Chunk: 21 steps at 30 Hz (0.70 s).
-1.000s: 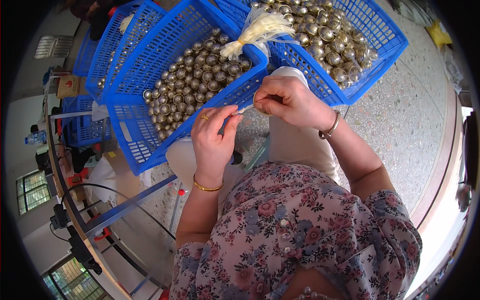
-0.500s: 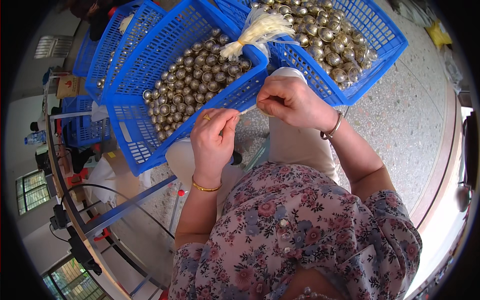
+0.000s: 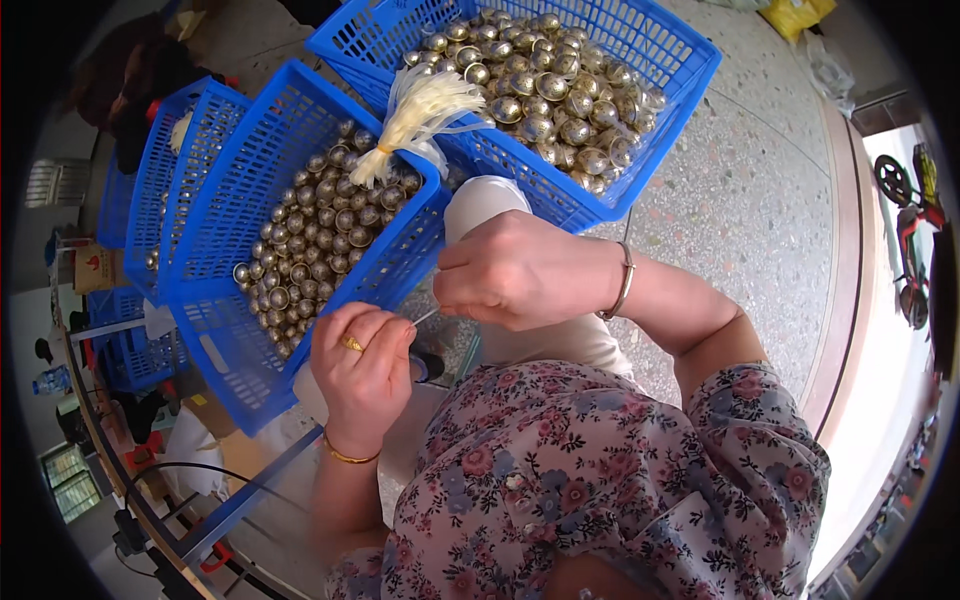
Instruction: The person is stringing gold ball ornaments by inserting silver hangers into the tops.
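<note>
A thin pale strip [image 3: 426, 317] is stretched between my two hands. My left hand [image 3: 362, 375] pinches its lower end between thumb and forefinger; a gold ring and bangle are on this hand and wrist. The back of my right hand [image 3: 520, 270] faces up, its fingers curled on the strip's other end and partly hidden. Beyond my hands, a bundle of pale, ribbon-like strips [image 3: 415, 115], tied with an orange band, lies over the rims where two baskets meet. Small silvery metal balls [image 3: 320, 225] fill the left basket [image 3: 225, 350], and larger ones [image 3: 560, 105] fill the right basket [image 3: 690, 95].
More blue baskets [image 3: 165, 180] lean at the far left. A metal-framed table [image 3: 240, 510] with a dark cable runs along my left side. My knee [image 3: 485, 200] touches the area beside the baskets. Speckled floor [image 3: 730, 230] spreads to the right, with a yellow bag [image 3: 797, 15] far off.
The view has shifted, so baskets appear further left. My right hand has turned with its back upward and come nearer my body. Both hands still hold the strip.
</note>
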{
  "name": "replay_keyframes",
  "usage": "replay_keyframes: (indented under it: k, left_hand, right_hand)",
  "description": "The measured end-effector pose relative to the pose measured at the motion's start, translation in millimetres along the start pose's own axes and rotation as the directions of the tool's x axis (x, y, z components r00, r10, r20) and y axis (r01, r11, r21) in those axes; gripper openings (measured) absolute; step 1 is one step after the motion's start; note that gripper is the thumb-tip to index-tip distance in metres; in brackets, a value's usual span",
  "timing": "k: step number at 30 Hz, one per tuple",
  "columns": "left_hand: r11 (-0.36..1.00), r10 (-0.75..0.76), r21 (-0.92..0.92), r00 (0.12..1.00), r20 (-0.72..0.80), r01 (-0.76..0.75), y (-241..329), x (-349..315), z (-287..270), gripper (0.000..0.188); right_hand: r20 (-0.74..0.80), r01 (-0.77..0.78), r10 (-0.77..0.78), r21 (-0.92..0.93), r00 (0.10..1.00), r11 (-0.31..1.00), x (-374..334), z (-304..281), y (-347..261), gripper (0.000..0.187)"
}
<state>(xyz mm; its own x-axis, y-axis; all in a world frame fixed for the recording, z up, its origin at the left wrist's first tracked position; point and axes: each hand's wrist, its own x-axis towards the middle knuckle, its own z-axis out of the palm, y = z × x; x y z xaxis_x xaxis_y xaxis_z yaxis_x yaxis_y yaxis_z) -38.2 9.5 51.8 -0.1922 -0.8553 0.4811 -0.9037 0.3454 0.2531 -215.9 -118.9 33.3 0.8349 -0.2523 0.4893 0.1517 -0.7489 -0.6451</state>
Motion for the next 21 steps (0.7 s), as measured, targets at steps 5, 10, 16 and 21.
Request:
replay_keyframes:
  k: [5, 10, 16, 21]
  left_hand:
    - [0.995, 0.096, 0.004, 0.99, 0.103, -0.097, 13.6, -2.4, 1.8, 0.008]
    - [1.0, 0.01, 0.026, 0.996, 0.087, -0.012, 8.9, -3.2, 27.4, 0.006]
    - [0.937, -0.337, -0.054, 0.935, 0.113, 0.344, -20.9, -38.9, 37.8, 0.003]
    - [0.922, -0.37, -0.052, 0.914, 0.167, 0.383, -17.9, -43.4, 35.2, 0.006]
  right_hand:
    - [0.14, 0.113, -0.103, -0.07, 0.985, 0.991, -14.2, -10.0, -10.1, 0.012]
    - [0.148, -0.085, 0.081, 0.02, 0.986, 0.996, -25.0, -22.4, 10.6, 0.006]
    - [-0.222, -0.564, 0.646, 0.337, 0.73, 0.754, -57.1, -89.6, 84.6, 0.012]
    - [-0.409, -0.679, 0.747, 0.328, 0.524, 0.657, -88.1, -111.4, 175.0, 0.015]
